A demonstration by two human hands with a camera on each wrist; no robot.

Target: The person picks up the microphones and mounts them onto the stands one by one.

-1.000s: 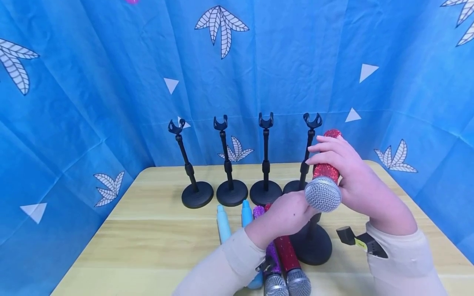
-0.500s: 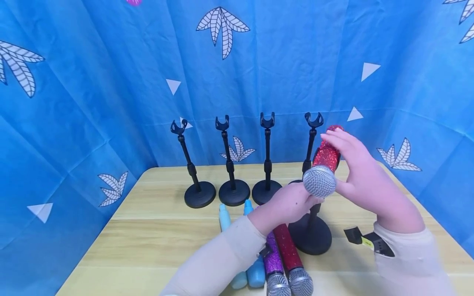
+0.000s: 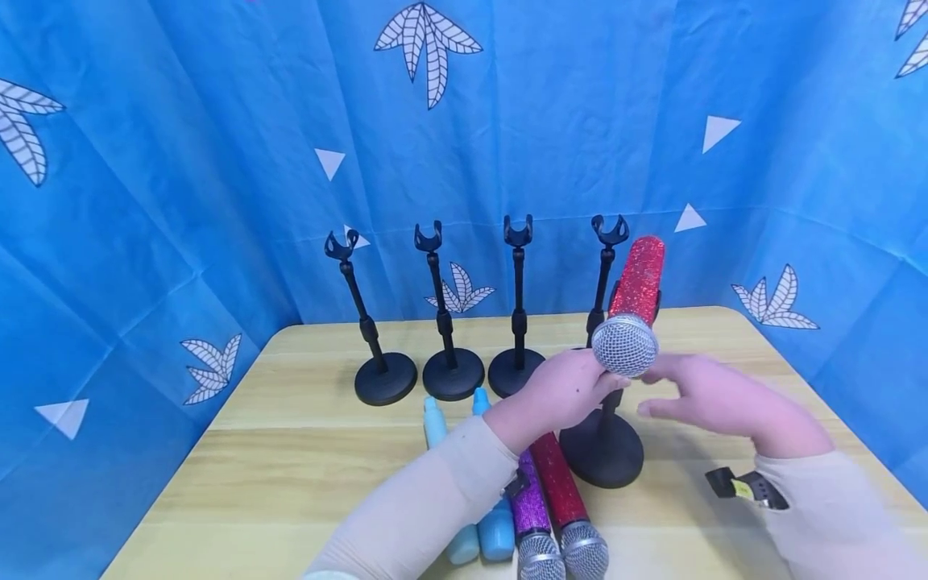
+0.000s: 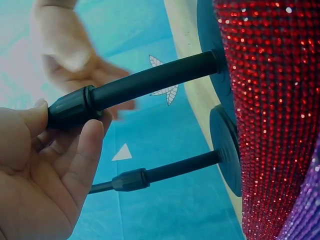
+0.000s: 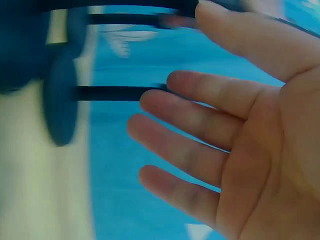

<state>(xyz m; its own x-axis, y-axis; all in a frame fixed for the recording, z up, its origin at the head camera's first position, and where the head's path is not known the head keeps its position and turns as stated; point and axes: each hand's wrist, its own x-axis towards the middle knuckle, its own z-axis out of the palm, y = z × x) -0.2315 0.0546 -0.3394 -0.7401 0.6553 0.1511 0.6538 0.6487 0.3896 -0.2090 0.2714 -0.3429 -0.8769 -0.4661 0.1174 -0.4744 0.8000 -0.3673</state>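
A sparkly red microphone [image 3: 640,274] with a silver mesh head [image 3: 625,346] sits in the clip of the nearest black microphone stand [image 3: 607,459], head toward me. My left hand [image 3: 558,396] grips that stand below the clip. In the left wrist view, its thumb and fingers curl round the pole's thick collar [image 4: 72,107]. To the right of the pole is my right hand [image 3: 714,399], off the microphone. The right wrist view shows that hand's fingers [image 5: 185,155] spread and fairly straight, with nothing held in them.
Several black stands with bare clips, such as this stand [image 3: 518,322], line the table's back. In front lie a dark red microphone [image 3: 561,483], a purple microphone [image 3: 531,503], and two blue bottle-shaped items [image 3: 496,528]. A blue curtain [image 3: 580,121] hangs behind.
My right hand has let go of the red microphone and moved down and right, beside the pole. My left hand keeps its grip on the stand, and the microphone now rests in the clip.
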